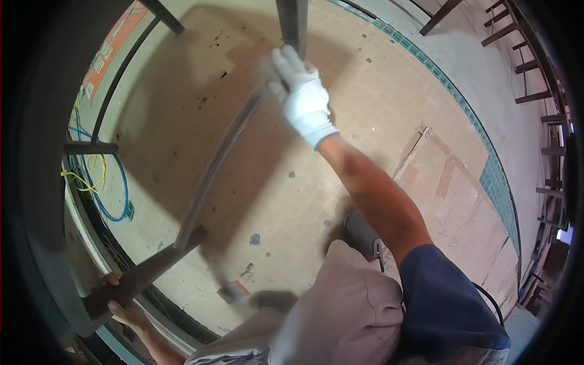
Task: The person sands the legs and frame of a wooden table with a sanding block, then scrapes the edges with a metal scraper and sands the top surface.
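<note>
A dark furniture frame lies between the two hands, which are well apart. At 8 o'clock, the left hand [129, 315] is wrapped around the frame's lower leg [149, 267] near its outer end, thumb and a finger showing on opposite sides of the wood. At 12 o'clock, the right hand [304, 100], in a white knit glove, is at the end of the upper leg [293, 24], fingers reaching up toward it; they are blurred, so I cannot tell whether they grip it. A slim stretcher bar [220, 155] slants from the lower leg's inner end up toward the gloved fingertips. More dark bars of the frame reach in from 9 to 11 o'clock.

Beneath is a tan floor covering [377, 103] with dark spots. A blue hose [126, 190] loops at 9 o'clock, beside a yellow cord [102, 182]; an orange carton [114, 48] stands at 10. Flattened cardboard [468, 213] lies at 3, and a row of dark wooden frames [535, 64] lines 2 o'clock.
</note>
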